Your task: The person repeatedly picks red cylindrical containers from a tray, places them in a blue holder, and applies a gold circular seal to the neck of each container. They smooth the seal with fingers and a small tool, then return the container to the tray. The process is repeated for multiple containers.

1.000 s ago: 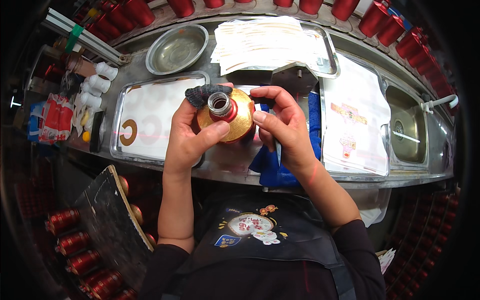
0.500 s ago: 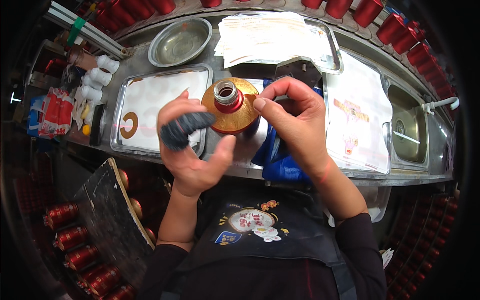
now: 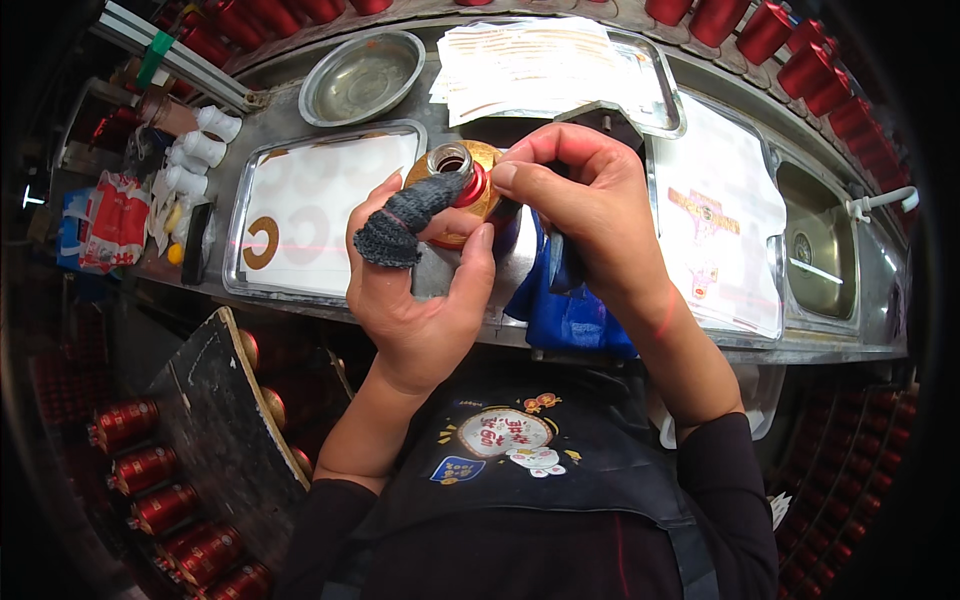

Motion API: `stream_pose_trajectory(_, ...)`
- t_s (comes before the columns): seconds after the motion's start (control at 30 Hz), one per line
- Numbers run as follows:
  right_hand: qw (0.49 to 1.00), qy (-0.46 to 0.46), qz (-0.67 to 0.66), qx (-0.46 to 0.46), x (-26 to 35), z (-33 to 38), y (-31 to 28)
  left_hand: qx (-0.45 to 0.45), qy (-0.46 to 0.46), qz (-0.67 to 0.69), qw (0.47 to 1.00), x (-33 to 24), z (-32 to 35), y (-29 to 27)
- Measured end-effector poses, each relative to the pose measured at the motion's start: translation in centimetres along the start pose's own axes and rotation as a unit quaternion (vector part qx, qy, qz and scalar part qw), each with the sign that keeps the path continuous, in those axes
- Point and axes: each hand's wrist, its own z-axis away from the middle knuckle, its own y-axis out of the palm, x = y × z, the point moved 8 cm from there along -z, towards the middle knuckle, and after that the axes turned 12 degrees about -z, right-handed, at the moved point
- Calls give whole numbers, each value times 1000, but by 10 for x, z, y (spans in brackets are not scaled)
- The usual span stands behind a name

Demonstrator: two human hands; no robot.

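Both hands meet over the near edge of the steel worktop (image 3: 300, 105), and there is little free room about them: a shallow metal tray (image 3: 330, 205) lined with white paper and bearing a gold C-shaped piece (image 3: 260, 243) lies just to the left, a second tray (image 3: 672, 100) stacked with printed sheets sits beyond, and a third tray with a printed sheet (image 3: 725, 240) lies to the right, with a small sink (image 3: 820, 260) past it. A round steel bowl (image 3: 362, 78) stands at the far left, near a cluster of small white bottles (image 3: 195, 155). Red bottles (image 3: 780, 45) line the far rim, and more lie in the dark below the worktop edge at the lower left (image 3: 150, 470) beside a dark slanted board (image 3: 215, 420). The gold bottle (image 3: 470, 190) is held in the air between the hands, above the gap between the trays, mouth toward the camera — a silver open neck with a red collar on a rounded gold shoulder. The left hand (image 3: 420, 290) curls around it from below, thumb up along its side, and its forefinger, covered by a dark grey knitted finger sleeve (image 3: 405, 220), lies across the neck. The right hand (image 3: 590, 195) is closed on the bottle from the right, fingertips pinching at the red collar. A blue cloth (image 3: 565, 310) hangs over the worktop edge under the right wrist.
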Motion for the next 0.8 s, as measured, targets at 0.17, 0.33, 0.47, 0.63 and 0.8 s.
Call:
stream_pose_trajectory(0.17, 1000, 5, -20, 6, -2, 0, 0, -6, -32, 34, 999, 5, 1, -2)
stream_pose_trajectory(0.33, 1000, 5, -19, 9, -4, 1, -3, 6, -82, 146, 986, 11, 2, -3)
stream_pose_trajectory(0.47, 995, -98, -19, -24, 5, 13, -5, 20, -79, 153, 985, 11, 1, -2)
stream_pose_trajectory(0.63, 997, -33, -3, -63, -22, 29, -4, 1, -74, 165, 984, 13, 1, -1)
stream_pose_trajectory(0.8, 997, -23, 11, -72, -31, 27, -2, -5, -82, 161, 984, 14, 2, -1)
